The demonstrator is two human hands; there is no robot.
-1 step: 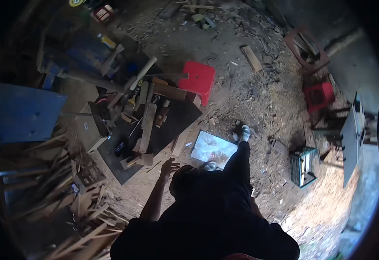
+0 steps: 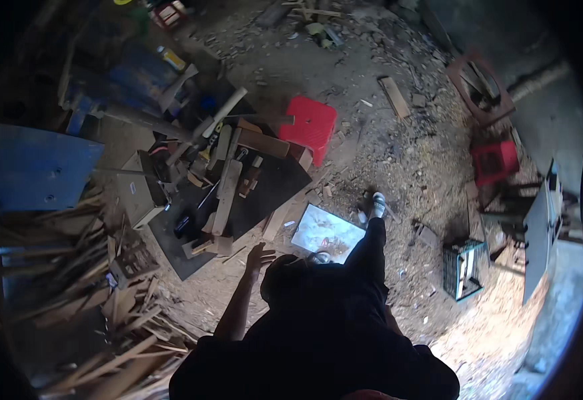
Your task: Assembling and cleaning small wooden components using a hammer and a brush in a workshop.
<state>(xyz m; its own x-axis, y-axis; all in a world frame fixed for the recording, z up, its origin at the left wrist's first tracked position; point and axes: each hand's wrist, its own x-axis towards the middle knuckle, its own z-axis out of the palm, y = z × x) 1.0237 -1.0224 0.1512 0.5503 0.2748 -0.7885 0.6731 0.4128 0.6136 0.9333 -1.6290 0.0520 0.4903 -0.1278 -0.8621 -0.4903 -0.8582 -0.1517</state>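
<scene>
My left hand point(image 2: 258, 258) hangs beside my body with its fingers stretched out and nothing in them. It is nearest to the low black board point(image 2: 265, 193), just short of its near edge, touching nothing. On that board lie wooden blocks, a long wooden strip point(image 2: 227, 203), a dark hand tool point(image 2: 183, 225) and other tools. Of my right arm only a sliver point(image 2: 392, 321) shows beside my dark clothing; the right hand is hidden. One of my shoes point(image 2: 377, 203) is stretched forward, the other is partly over a pale, shiny panel point(image 2: 327, 231) on the ground.
A red plastic stool point(image 2: 310, 125) stands beyond the board, another red stool point(image 2: 495, 162) at the right. A green-framed crate point(image 2: 465, 269) sits nearer. Scrap wood point(image 2: 125, 367) is piled at lower left, below a blue panel point(image 2: 31, 167). A loose plank point(image 2: 394, 97) lies ahead.
The view has shifted slightly, so the stools and plank appear a little further right and lower. My left hand stays in nearly the same place, its fingers still apart.
</scene>
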